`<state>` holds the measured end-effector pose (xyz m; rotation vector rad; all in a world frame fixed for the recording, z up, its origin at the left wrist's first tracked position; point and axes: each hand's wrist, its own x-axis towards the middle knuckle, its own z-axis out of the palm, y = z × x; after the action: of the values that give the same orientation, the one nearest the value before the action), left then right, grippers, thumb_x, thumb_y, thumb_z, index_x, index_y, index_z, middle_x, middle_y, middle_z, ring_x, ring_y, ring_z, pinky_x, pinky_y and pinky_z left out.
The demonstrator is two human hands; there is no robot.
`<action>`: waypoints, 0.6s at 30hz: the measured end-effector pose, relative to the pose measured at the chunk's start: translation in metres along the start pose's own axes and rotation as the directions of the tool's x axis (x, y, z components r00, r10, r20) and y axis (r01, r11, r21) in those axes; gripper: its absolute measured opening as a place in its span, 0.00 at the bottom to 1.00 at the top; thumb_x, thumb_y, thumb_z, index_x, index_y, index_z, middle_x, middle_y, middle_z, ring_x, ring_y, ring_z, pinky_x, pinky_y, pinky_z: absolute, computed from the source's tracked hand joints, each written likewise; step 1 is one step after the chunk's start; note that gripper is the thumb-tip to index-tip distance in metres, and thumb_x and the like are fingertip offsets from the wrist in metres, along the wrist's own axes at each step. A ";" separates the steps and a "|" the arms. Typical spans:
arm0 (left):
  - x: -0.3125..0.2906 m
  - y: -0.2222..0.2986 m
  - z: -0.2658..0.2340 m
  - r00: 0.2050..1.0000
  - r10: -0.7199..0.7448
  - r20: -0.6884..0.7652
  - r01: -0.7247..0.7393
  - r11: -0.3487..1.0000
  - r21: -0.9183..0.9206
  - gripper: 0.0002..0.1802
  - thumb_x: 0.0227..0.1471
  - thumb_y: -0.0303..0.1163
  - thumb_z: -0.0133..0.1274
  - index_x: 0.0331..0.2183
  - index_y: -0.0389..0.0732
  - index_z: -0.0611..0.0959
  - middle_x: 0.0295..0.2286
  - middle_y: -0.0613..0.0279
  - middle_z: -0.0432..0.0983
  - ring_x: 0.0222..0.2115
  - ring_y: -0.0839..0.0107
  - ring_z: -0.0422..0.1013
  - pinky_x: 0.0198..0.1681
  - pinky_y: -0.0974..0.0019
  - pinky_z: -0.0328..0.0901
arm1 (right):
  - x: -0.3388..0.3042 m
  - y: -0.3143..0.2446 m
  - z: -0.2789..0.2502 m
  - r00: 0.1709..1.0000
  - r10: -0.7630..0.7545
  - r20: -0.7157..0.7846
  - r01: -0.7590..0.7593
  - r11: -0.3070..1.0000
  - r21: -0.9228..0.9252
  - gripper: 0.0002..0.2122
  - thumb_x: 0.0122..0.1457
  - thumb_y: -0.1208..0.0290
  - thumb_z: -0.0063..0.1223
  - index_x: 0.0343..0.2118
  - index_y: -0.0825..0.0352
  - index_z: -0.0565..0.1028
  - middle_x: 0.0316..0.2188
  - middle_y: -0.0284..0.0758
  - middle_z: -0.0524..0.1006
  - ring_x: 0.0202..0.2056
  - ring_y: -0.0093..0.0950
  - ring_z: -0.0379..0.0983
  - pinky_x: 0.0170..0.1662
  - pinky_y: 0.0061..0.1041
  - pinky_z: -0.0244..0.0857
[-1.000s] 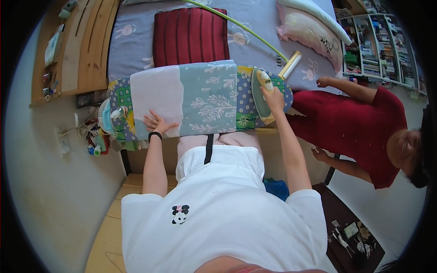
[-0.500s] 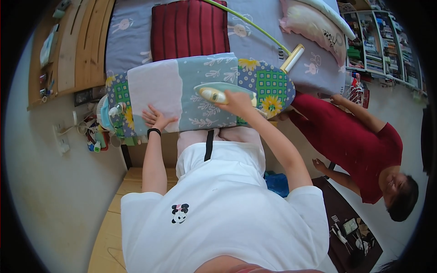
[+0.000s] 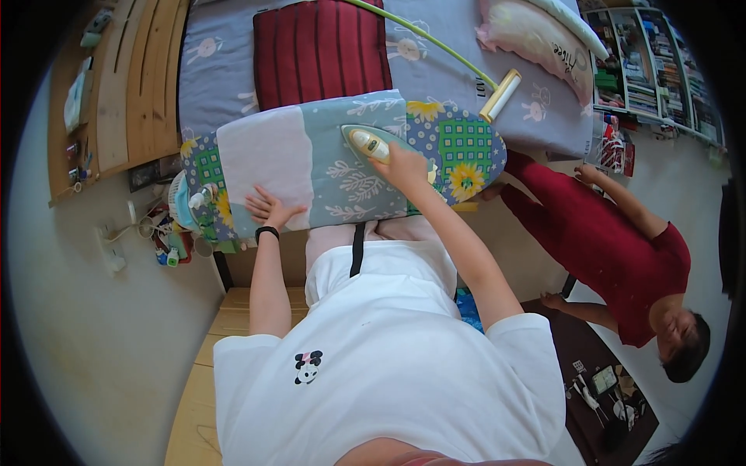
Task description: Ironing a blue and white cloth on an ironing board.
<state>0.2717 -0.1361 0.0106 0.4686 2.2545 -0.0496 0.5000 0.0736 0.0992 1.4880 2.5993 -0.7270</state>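
Observation:
My right hand (image 3: 404,167) is wrapped round the handle of a pale green and cream clothes iron (image 3: 367,145). The iron lies on a folded cloth (image 3: 334,116), white on its left part and grey-green with white leaf prints on the rest. On the white part my left hand (image 3: 273,208) lies flat with fingers spread, near the cloth's front edge. Under the cloth is an ironing board (image 3: 466,151) with a cover of yellow sunflowers and green checks. A small clear bottle (image 3: 203,196) stands at the board's left end.
Behind the board is a bed (image 3: 217,70) with a dark red striped cushion (image 3: 322,54) and a pink pillow (image 3: 536,43). A green-handled mop (image 3: 501,97) rests by the board's right end. A person in dark red (image 3: 598,241) stands at the right, near a dark table (image 3: 579,365).
The iron has moved slightly away from me and its tip has swung to point farther forward. My left hand stays flat on the cloth. The other person's near arm has shifted a little.

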 end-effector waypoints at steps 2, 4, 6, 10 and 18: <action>-0.001 0.002 -0.002 1.000 -0.001 0.009 0.001 1.000 -0.001 0.81 0.16 0.57 0.66 0.51 0.40 0.21 0.49 0.32 0.07 0.51 0.39 0.09 0.51 0.40 0.20 | 0.004 0.006 -0.005 0.999 0.030 -0.027 -0.030 1.000 0.009 0.21 0.44 0.49 0.52 0.26 0.66 0.68 0.16 0.41 0.73 0.20 0.40 0.72 0.22 0.36 0.64; -0.001 0.002 -0.002 1.000 -0.004 0.022 0.005 1.000 -0.018 0.81 0.16 0.56 0.66 0.51 0.40 0.21 0.48 0.32 0.06 0.51 0.39 0.08 0.51 0.40 0.20 | 0.007 0.011 -0.013 0.994 0.107 -0.030 -0.107 0.994 0.012 0.21 0.44 0.48 0.52 0.26 0.66 0.68 0.16 0.43 0.73 0.20 0.40 0.72 0.22 0.37 0.64; -0.001 0.001 -0.001 1.000 0.005 0.018 -0.004 1.000 -0.029 0.81 0.16 0.56 0.66 0.51 0.40 0.21 0.48 0.32 0.06 0.51 0.39 0.08 0.51 0.39 0.20 | 0.010 0.017 -0.018 0.986 0.158 -0.051 -0.158 0.987 -0.002 0.21 0.44 0.48 0.51 0.26 0.66 0.68 0.17 0.43 0.73 0.21 0.41 0.72 0.23 0.37 0.64; -0.001 0.001 0.000 1.000 0.010 0.030 -0.008 0.998 -0.063 0.80 0.17 0.55 0.66 0.51 0.39 0.20 0.48 0.34 0.04 0.50 0.41 0.06 0.50 0.41 0.16 | 0.010 0.043 -0.019 0.954 0.275 -0.120 -0.277 0.961 0.001 0.25 0.45 0.44 0.49 0.27 0.67 0.69 0.19 0.44 0.74 0.24 0.43 0.72 0.25 0.38 0.64; 0.002 -0.003 0.003 0.999 0.024 0.025 -0.023 0.998 -0.056 0.81 0.17 0.56 0.66 0.51 0.40 0.19 0.48 0.33 0.04 0.50 0.40 0.06 0.50 0.39 0.17 | -0.011 0.116 -0.021 0.841 0.488 -0.233 -0.466 0.873 0.145 0.24 0.45 0.46 0.51 0.26 0.69 0.71 0.21 0.45 0.74 0.26 0.42 0.72 0.27 0.36 0.64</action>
<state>0.2713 -0.1390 0.0063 0.4623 2.2184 0.0187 0.6056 0.1232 0.0779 2.2784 2.2061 -0.6125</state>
